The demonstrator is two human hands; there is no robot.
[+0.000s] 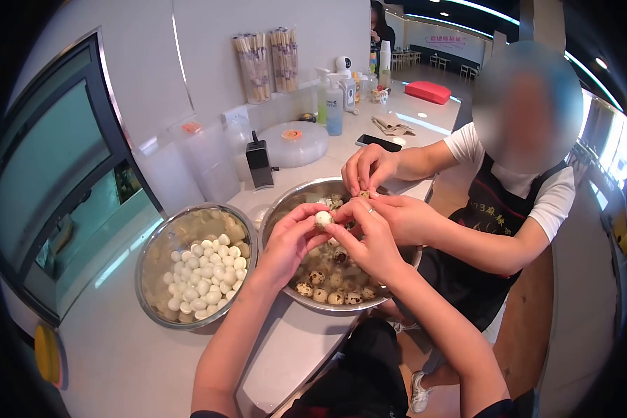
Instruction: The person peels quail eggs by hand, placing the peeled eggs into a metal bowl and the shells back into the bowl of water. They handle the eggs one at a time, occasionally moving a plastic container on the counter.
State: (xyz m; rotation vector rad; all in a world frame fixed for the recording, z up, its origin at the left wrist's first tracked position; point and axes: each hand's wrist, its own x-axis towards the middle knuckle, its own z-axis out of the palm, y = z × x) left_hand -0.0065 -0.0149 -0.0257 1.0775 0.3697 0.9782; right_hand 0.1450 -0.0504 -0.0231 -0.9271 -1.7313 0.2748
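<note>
Between the fingertips of both my hands is a partly peeled quail egg (323, 219), white on top with some speckled shell below. My left hand (292, 240) pinches it from the left, and my right hand (369, 240) holds it from the right. They are over a steel bowl (272, 279) of speckled unpeeled eggs (336, 297) and shell pieces. Left of it, a second steel bowl (146, 279) holds several peeled white eggs (205, 275).
Across the bowl, a co-worker's hands (390, 181) hold a speckled egg (364, 196). Behind are a black device (260, 164), a round plastic container (296, 150), a phone (378, 143), a cloth (392, 127), pump bottles (334, 108) and a red box (428, 92).
</note>
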